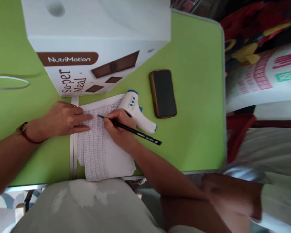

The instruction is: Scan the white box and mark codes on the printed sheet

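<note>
A stack of paper sheets (118, 158) covered in rows of small handwriting lies near the table's front edge. My left hand (63, 119) rests flat at its left side, fingers stretched onto the top sheet, holding nothing. In my right hand (122, 131) is a black pencil (143, 134), its tip at the written rows close to my left fingertips. A white and blue infrared thermometer (133, 105) lies just beyond my right hand, partly over the sheets' upper corner. My right hand hides part of the paper and of the thermometer.
A large white box (99, 29) stands behind the papers. A phone in a brown-edged case (163, 94) lies on the green table (199, 136). A white cable (12, 77) is at the left. Printed white sacks (269, 74) and a red container (240, 132) sit beyond the right edge.
</note>
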Available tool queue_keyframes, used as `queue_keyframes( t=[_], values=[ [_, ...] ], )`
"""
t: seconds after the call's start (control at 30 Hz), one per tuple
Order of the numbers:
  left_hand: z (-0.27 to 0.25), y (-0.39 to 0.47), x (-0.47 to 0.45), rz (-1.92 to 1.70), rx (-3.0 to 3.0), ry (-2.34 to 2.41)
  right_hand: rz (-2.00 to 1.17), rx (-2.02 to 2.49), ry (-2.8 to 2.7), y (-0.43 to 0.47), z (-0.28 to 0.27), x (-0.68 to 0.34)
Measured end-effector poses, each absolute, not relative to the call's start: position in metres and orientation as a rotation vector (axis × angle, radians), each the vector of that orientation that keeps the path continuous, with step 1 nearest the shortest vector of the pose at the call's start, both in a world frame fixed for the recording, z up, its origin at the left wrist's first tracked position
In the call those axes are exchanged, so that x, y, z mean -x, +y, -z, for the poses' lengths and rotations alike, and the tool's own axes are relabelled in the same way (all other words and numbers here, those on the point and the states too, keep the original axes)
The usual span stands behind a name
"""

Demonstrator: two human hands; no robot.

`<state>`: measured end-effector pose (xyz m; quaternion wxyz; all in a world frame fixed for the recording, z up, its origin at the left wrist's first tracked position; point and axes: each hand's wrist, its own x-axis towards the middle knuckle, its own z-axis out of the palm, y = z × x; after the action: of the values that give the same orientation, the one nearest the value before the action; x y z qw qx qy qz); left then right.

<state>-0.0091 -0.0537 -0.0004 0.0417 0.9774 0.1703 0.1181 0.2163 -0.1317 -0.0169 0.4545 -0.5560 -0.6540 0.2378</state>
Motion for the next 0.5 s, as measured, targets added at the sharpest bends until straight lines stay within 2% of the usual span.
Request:
queue_keyframes(
  t=[0.5],
  values=[
    [0.0002, -0.0540, 0.0092, -0.313, -2.993, 0.535, -0.620, 1.394, -1.641, -0.1317, 0.0156, -0.2181]
  ],
)
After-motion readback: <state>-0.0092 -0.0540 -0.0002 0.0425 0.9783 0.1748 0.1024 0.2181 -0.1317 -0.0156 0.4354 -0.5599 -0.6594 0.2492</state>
